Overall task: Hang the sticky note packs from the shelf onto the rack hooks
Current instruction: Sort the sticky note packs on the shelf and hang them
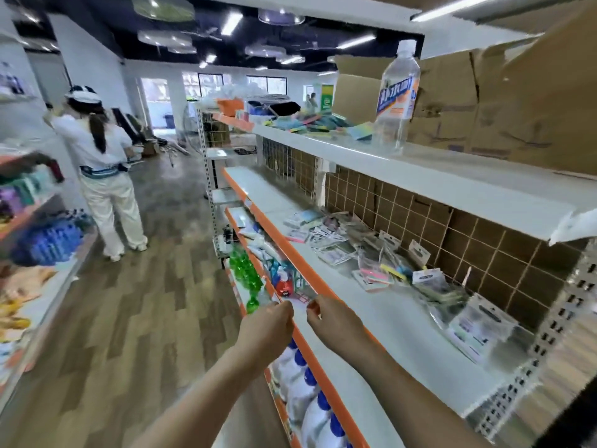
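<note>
I judge the job barely begun: I see no pack hanging anywhere on the wire grid (452,234) behind the shelf (403,334), and I cannot make out hooks on it for certain. The sticky note packs (374,276) lie loose in a scattered heap on the white shelf, spread from the middle toward the back and right end, some in clear hang-tab bags. More coloured pads (310,124) are piled on the shelf above, near a water bottle (395,92).

My 2 hands are out in front, at the shelf's orange front edge (310,273). My left hand (265,331) and right hand (332,321) face each other with fingers curled, pinching between them something small, thin and clear with pink in it. It looks like 1 pack or its wrapper, though blur keeps me from saying which.

The heap sits ahead and to the right of my hands, well apart from them, nearer the grid than the edge. So nearly everything is left: each pack must be lifted and hung.
</note>
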